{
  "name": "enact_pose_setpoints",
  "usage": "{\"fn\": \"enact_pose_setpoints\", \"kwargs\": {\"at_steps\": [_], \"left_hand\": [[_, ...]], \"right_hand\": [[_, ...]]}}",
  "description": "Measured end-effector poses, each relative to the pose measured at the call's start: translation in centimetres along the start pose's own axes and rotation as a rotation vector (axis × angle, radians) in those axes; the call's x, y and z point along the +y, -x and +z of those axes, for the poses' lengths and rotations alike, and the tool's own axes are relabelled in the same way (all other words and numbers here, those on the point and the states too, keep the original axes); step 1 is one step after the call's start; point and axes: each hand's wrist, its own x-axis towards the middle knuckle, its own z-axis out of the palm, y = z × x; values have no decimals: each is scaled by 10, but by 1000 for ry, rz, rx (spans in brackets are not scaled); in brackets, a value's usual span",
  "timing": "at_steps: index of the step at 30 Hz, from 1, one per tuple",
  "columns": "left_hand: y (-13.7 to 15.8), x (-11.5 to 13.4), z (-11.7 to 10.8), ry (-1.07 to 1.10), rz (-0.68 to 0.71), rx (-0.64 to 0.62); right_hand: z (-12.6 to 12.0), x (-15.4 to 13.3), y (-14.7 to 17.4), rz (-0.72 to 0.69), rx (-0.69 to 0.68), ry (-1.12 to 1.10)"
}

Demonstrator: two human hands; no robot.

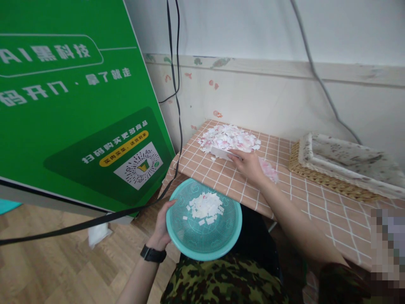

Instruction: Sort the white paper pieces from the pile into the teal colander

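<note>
Head view: the left hand (163, 226) is clamped on the left side of a teal sieve (234, 236), thumb over the rim, the other fingers mostly hidden beneath. The sieve is in front of the near edge of the tabletop (335, 228), above the person's lap; whether it touches that edge I cannot tell. Small white chips (205, 207), many of them rectangular, lie heaped in its middle, with a few loose ones around the heap.

The right hand (248, 164) is closed on the right end of a flat white strip (220, 153), fingers and thumb together on it. The strip reaches leftward along the front of a broad pile (230, 137) of white and pale pink scraps, on the far left part of the tabletop. One small scrap (213, 158) lies just in front of the strip. A pink patch (268, 170) shows beside the right wrist, partly hidden by it; its make-up is too blurred to tell.

A wicker basket (341, 181) with a patterned cloth lining stands on the tabletop to the right, well apart from the pile. A green cabinet (79, 114) with white lettering and a round code fills the left. A black strap (95, 223) passes in front of it. A dark watch (153, 254) circles the left wrist.
</note>
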Motion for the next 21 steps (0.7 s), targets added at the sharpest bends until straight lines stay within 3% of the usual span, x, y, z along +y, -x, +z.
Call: {"fn": "enact_pose_setpoints", "kwargs": {"at_steps": [5,11,21], "left_hand": [[0,0,0,7,-6,-19],[1,1,1,0,-28,-27],[1,0,1,-8,-9,-30]], "right_hand": [[-5,1,1,-15,-91,-53],[-20,21,2,110,64,-88],[-24,28,1,133,22,-53]]}}
